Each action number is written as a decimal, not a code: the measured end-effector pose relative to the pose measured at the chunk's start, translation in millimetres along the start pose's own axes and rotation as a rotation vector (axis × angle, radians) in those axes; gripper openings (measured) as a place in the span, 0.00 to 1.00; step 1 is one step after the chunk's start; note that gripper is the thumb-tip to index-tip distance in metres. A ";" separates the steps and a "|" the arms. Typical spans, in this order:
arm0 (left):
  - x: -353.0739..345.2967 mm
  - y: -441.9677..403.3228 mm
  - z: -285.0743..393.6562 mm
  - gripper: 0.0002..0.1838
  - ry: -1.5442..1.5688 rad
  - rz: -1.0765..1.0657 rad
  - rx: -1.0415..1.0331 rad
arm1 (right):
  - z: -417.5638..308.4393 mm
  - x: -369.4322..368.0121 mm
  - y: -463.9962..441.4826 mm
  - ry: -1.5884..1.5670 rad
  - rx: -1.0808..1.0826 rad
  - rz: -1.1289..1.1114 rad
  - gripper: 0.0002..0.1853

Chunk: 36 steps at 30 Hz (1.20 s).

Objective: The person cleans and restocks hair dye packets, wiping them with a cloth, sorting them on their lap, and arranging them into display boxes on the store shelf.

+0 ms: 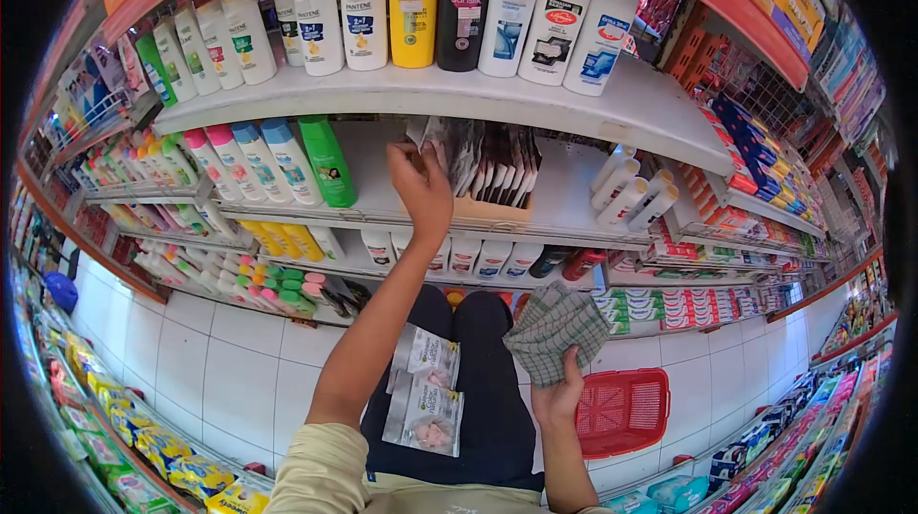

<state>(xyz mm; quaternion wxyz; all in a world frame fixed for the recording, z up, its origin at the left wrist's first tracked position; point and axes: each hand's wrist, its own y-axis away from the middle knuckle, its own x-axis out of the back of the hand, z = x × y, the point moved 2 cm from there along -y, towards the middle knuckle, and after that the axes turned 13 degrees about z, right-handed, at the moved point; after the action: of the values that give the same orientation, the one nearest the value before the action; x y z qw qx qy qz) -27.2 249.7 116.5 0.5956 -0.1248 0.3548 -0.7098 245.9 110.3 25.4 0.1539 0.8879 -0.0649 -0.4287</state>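
Note:
My left hand (422,191) reaches onto the middle shelf, its fingers closed on a silvery plastic packet (435,134) at the left end of a row of packets. Dark and white packets (502,168) stand upright in an open box just to its right. A green-and-white checked cloth (559,330) is held in my right hand (560,395), bunched and hanging out above the fingers. On my lap lie clear and white Garnier pouches (426,415) with pink contents, one overlapping another.
Shampoo bottles (413,12) line the upper shelf (421,93) above my left hand. A green bottle (326,162) stands left of it, white bottles (626,200) to the right. A red plastic basket (623,413) rests on the tiled floor beside my right hand.

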 end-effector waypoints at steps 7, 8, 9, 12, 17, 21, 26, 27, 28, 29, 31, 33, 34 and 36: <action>3.2 17.8 9.5 0.09 0.048 -0.113 0.059 | -2.3 5.4 0.6 0.001 -0.017 0.039 0.25; 4.5 18.7 9.6 0.09 0.028 -0.139 0.038 | -2.8 6.3 0.3 0.003 -0.013 0.034 0.25; 6.2 18.7 9.6 0.10 0.008 -0.166 0.016 | -3.1 6.6 0.1 0.004 -0.008 0.031 0.25; 12.5 14.7 13.8 0.13 -0.060 -0.261 -0.053 | -4.1 4.3 1.5 -0.001 -0.008 0.020 0.25; 9.9 -2.0 10.5 0.27 -0.155 -0.492 0.108 | -2.4 5.7 1.4 -0.007 -0.013 0.034 0.25; 8.8 -30.5 -2.4 0.41 -0.081 -0.867 0.379 | -2.8 9.7 -1.2 -0.021 0.004 0.039 0.25; 10.2 -52.8 -44.2 0.51 -0.081 -1.123 0.365 | -3.8 8.7 -0.4 0.001 0.007 0.038 0.26; 10.3 -53.9 -40.1 0.54 -0.123 -1.243 0.290 | -3.1 10.2 -1.4 0.002 0.002 0.046 0.26; 9.9 -54.4 -36.1 0.57 -0.177 -1.313 0.195 | -2.6 11.0 -2.3 0.001 -0.003 0.050 0.26; 9.5 -54.8 -32.1 0.59 -0.225 -1.378 0.096 | -2.0 11.8 -3.1 0.000 -0.009 0.053 0.26; 7.4 -55.5 -19.3 0.65 -0.348 -1.402 -0.139 | -1.4 10.7 -2.8 -0.004 -0.009 0.044 0.26; -0.8 -56.7 -19.8 0.68 -0.412 -1.464 -0.196 | -2.2 6.1 -2.3 -0.007 0.004 0.013 0.26; -5.6 -59.2 -21.1 0.69 -0.443 -1.493 -0.225 | -2.0 6.2 -2.6 -0.003 0.004 0.016 0.26; -16.5 -63.3 -36.5 0.68 -0.401 -1.545 -0.214 | -1.7 6.8 -4.0 0.005 0.005 0.019 0.26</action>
<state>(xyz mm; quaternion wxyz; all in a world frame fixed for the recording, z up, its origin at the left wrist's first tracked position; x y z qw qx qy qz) -92.8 280.5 135.7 -0.0267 -0.5166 0.1207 -0.8473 251.5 112.8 20.0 0.1559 0.8887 -0.0740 -0.4247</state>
